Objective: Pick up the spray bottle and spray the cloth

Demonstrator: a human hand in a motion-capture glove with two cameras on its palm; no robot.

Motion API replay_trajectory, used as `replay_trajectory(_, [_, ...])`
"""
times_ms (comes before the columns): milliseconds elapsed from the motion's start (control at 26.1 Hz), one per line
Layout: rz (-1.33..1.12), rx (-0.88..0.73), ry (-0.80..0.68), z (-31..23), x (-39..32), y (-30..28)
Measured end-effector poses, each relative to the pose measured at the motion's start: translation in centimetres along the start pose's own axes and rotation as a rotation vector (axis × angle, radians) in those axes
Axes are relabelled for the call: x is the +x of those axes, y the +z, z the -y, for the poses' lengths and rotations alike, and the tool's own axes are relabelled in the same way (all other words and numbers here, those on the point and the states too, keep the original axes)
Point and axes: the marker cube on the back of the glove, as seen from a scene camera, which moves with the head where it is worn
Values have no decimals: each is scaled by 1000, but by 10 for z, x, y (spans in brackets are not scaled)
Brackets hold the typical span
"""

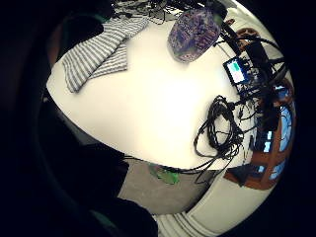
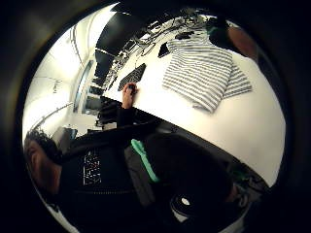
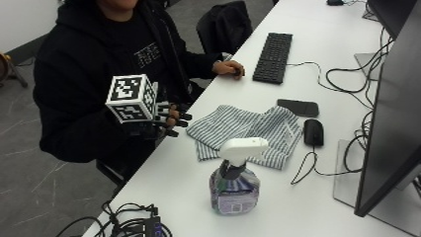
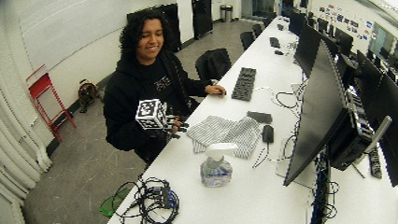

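A spray bottle [image 3: 234,182] with a white trigger head and purple label stands upright on the white table [image 3: 184,182], near the front edge. Behind it lies a crumpled grey-and-white striped cloth [image 3: 246,129]. My gloved right hand [image 3: 164,121] hovers at the table's left edge, beside the cloth, fingers loosely curled and holding nothing. The little finger side palm view shows the bottle [image 1: 192,33] and the cloth [image 1: 101,49] apart on the table. In the thumb side palm view only the cloth [image 2: 206,73] appears. The wide outside view shows the bottle [image 4: 216,169], the cloth [image 4: 225,132] and the hand [image 4: 171,125].
The bare left hand [image 3: 230,68] rests on the table by a black keyboard [image 3: 273,57]. A phone [image 3: 297,107] and a mouse [image 3: 313,132] lie just past the cloth. A monitor [image 3: 388,128] stands at the right. A cable bundle [image 3: 135,224] sits on the near corner.
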Motion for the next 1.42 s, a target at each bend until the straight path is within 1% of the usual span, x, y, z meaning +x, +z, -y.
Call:
replay_trajectory(306, [0,0,-1,0,1,0])
replay_trajectory(575, [-34,-34,41,3,19,-5])
replay_trajectory(919, [-77,-22,154,12,74,-24])
replay_trajectory(1417, [-101,132,366,61,156,-68])
